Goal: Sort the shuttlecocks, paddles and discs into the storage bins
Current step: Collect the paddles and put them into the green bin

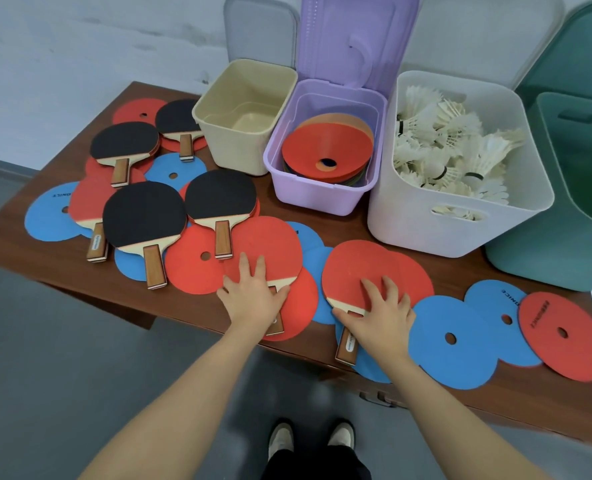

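Left hand: your left hand [253, 292] lies flat, fingers spread, on a red-faced paddle [267, 251] near the table's [364, 223] front edge; nothing grasped.
Right hand: your right hand [381, 313] presses flat on a second red paddle [357, 271]; its handle overhangs the edge.
Bins: beige bin [242, 116], purple bin [325, 140] with discs, white bin [461, 161] with shuttlecocks, along the back.

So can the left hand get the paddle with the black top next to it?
Probably yes. The left hand lies on a red paddle, and the black paddle sits uncovered just beyond it.
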Demonstrator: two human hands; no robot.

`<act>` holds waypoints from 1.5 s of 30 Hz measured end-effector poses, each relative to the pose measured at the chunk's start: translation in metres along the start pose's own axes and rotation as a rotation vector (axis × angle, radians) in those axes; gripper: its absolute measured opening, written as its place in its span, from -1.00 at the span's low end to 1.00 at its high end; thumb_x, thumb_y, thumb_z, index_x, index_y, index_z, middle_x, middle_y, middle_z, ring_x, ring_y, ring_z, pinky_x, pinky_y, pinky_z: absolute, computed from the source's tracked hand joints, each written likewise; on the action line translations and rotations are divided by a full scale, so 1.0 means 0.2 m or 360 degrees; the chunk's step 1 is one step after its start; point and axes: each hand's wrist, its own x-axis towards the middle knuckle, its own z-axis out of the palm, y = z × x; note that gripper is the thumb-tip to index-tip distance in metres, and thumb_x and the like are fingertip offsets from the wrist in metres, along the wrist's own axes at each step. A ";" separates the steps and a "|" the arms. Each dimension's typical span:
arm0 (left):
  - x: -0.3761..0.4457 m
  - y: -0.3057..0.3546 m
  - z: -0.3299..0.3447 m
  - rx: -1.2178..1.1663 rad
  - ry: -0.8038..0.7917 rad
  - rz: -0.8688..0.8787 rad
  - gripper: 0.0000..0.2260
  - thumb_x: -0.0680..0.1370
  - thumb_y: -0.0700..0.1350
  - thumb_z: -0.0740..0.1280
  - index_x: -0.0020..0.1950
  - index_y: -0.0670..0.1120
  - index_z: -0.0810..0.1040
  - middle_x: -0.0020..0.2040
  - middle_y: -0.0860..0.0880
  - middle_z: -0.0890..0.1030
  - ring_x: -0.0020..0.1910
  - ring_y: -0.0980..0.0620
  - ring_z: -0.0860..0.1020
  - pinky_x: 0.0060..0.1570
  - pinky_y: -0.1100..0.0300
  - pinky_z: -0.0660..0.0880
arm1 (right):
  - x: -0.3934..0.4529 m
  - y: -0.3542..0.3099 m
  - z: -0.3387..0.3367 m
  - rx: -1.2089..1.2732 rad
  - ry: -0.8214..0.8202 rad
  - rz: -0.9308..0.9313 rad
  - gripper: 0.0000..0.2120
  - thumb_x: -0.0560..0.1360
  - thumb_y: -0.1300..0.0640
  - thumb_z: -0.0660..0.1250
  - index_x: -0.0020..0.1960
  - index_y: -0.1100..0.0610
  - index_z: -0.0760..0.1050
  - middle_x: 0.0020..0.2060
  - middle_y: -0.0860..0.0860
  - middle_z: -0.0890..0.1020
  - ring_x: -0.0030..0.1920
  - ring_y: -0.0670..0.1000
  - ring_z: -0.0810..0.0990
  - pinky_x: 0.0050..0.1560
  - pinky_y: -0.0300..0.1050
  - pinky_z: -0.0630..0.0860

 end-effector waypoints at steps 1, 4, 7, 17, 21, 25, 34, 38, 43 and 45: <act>0.00 0.01 0.01 0.0013 -0.0004 -0.0016 -0.25 0.43 0.38 0.18 0.51 0.10 0.03 0.54 -0.05 0.01 0.38 -0.35 0.20 0.31 -0.18 0.21 | 0.00 0.01 0.00 -0.0033 -0.0014 -0.0012 -0.24 0.30 -0.36 0.33 0.41 -0.11 0.25 0.46 0.04 0.16 0.39 0.30 0.12 0.35 0.20 0.15; 0.00 0.05 0.05 -0.0068 0.0033 -0.0090 -0.20 0.40 0.43 0.15 0.52 0.11 0.00 0.54 -0.03 -0.02 0.40 -0.37 0.12 0.35 -0.19 0.14 | 0.00 0.03 0.03 -0.0088 -0.0023 -0.0052 -0.22 0.31 -0.39 0.30 0.44 -0.13 0.18 0.47 0.05 0.12 0.39 0.31 0.10 0.35 0.22 0.14; 0.01 0.07 0.07 -0.0128 0.0081 -0.0133 -0.24 0.42 0.42 0.14 0.52 0.10 0.04 0.54 -0.02 0.01 0.40 -0.38 0.11 0.35 -0.18 0.15 | 0.02 0.02 0.04 -0.0142 -0.0075 -0.0014 -0.11 0.27 -0.45 0.27 0.48 -0.19 0.03 0.50 0.05 0.01 0.42 0.32 0.04 0.37 0.21 0.07; -0.02 0.04 -0.03 -0.0461 0.0143 -0.0049 -0.30 0.39 0.42 0.21 0.46 0.15 0.25 0.51 0.07 0.19 0.29 -0.28 0.35 0.27 -0.10 0.31 | 0.00 0.05 0.01 -0.0056 -0.0002 -0.0027 -0.17 0.26 -0.41 0.33 0.44 -0.17 0.19 0.49 0.02 0.10 0.41 0.31 0.06 0.37 0.20 0.08; -0.11 0.10 -0.02 -0.0454 0.0092 0.0155 -0.31 0.37 0.40 0.25 0.44 0.17 0.28 0.50 0.11 0.22 0.34 -0.22 0.33 0.35 -0.09 0.24 | -0.04 0.15 -0.05 -0.0041 0.0061 -0.0050 -0.18 0.24 -0.40 0.36 0.41 -0.15 0.25 0.47 0.05 0.15 0.40 0.33 0.08 0.33 0.23 0.13; -0.14 0.18 0.00 -0.0319 0.0037 0.0385 -0.30 0.36 0.39 0.27 0.45 0.19 0.26 0.50 0.13 0.18 0.38 -0.27 0.26 0.33 -0.13 0.25 | -0.08 0.33 -0.10 -0.0105 -0.0001 -0.0113 -0.16 0.17 -0.47 0.27 0.38 -0.18 0.30 0.46 0.03 0.19 0.40 0.30 0.09 0.30 0.25 0.15; -0.19 0.32 0.10 0.0073 -0.0270 0.0548 -0.20 0.41 0.41 0.19 0.52 0.16 -0.06 0.55 -0.02 -0.06 0.44 -0.35 0.05 0.36 -0.23 0.12 | -0.12 0.41 -0.12 -0.0321 -0.0082 -0.0074 -0.22 0.32 -0.47 0.17 0.45 -0.26 0.07 0.51 0.03 0.03 0.44 0.20 0.10 0.33 0.17 0.13; -0.15 0.35 0.10 0.0063 -0.0331 0.0484 -0.08 0.30 0.50 0.20 0.49 0.24 -0.19 0.54 -0.03 -0.16 0.44 -0.40 -0.06 0.35 -0.30 0.08 | -0.12 0.34 -0.08 -0.0242 -0.0142 0.0087 -0.07 0.24 -0.52 0.21 0.48 -0.27 -0.09 0.51 0.07 -0.08 0.44 0.29 0.01 0.38 0.23 0.05; -0.11 0.40 0.09 0.0016 -0.0442 0.0463 -0.08 0.26 0.52 0.21 0.46 0.31 -0.21 0.53 0.03 -0.24 0.44 -0.40 -0.13 0.33 -0.36 0.00 | -0.08 0.29 -0.03 -0.0085 -0.0093 0.0207 -0.04 0.21 -0.49 0.28 0.47 -0.27 -0.06 0.51 0.07 -0.10 0.42 0.35 -0.04 0.40 0.26 0.00; -0.11 0.40 0.09 0.0017 -0.0398 0.0501 -0.11 0.29 0.50 0.21 0.47 0.30 -0.16 0.54 0.04 -0.19 0.44 -0.41 -0.10 0.36 -0.30 0.01 | -0.08 0.29 -0.03 -0.0080 -0.0066 0.0197 -0.06 0.22 -0.47 0.29 0.47 -0.28 -0.03 0.51 0.07 -0.08 0.42 0.35 -0.03 0.39 0.26 0.01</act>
